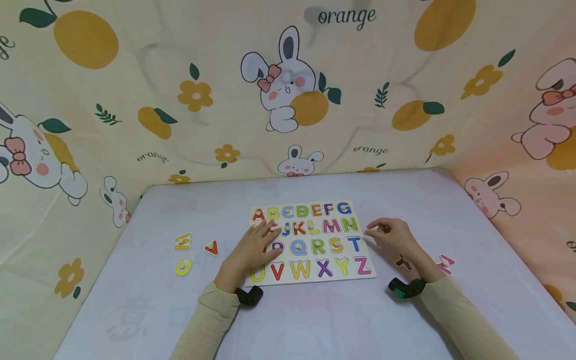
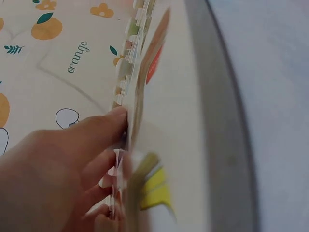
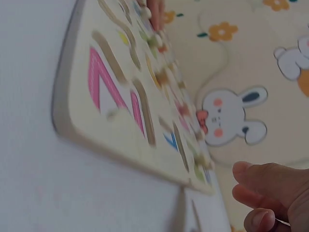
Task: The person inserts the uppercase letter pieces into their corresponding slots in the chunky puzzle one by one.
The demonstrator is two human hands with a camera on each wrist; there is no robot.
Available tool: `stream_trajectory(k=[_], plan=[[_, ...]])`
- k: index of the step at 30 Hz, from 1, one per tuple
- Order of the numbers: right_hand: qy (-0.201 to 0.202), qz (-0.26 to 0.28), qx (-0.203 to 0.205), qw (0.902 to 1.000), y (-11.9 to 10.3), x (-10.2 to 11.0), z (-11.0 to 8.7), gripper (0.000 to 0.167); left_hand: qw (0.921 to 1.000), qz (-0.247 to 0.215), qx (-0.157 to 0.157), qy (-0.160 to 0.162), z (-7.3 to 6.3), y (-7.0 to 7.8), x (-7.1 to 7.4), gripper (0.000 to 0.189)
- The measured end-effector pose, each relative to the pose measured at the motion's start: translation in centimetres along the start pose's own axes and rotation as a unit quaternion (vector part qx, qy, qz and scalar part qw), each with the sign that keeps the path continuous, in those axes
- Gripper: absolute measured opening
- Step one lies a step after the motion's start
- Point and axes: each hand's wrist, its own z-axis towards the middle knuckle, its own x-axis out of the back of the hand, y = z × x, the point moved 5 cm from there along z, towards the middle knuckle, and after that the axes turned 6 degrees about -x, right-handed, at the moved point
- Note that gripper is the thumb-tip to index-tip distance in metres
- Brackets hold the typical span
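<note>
A pale alphabet puzzle board [image 1: 310, 284] lies on the table with coloured letters in four rows. My left hand [image 1: 254, 247] rests on its left side, fingers spread, hiding letters in the middle rows. In the left wrist view the thumb [image 2: 99, 137] lies over the board's letter area. Just off the board's right edge, near the T [image 1: 354, 244], is my right hand [image 1: 393, 235]. Its fingers are loosely bent, and the right wrist view shows nothing between the thumb [image 3: 265, 176] and fingers. The pink Z space [image 3: 99, 79] shows as a recess without a piece.
Left of the board lie a yellow zigzag letter [image 1: 183, 241], a red V-shaped letter [image 1: 211, 247] and a yellow U [image 1: 183, 267]. A dark brown piece [image 1: 403, 262] and a pink letter [image 1: 445, 264] lie by the right wrist. A printed cloth [image 1: 202, 135] stands behind the table.
</note>
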Motion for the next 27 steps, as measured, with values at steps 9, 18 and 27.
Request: stream_trajectory(k=[9,18,27], plan=[[0.012,-0.008,-0.026,0.9996,2.4,2.1,-0.1,0.033,0.9994,0.025,0.014,-0.018,0.1,-0.1,-0.5,0.063],[0.025,-0.020,-0.025,0.9992,4.4,3.0,0.3,0.036,0.9996,0.020,0.016,-0.014,0.2,-0.1,-0.6,0.063],[0.021,-0.001,-0.024,0.9995,5.1,3.1,0.6,0.036,0.9996,0.020,0.015,-0.009,0.3,0.0,-0.6,0.063]])
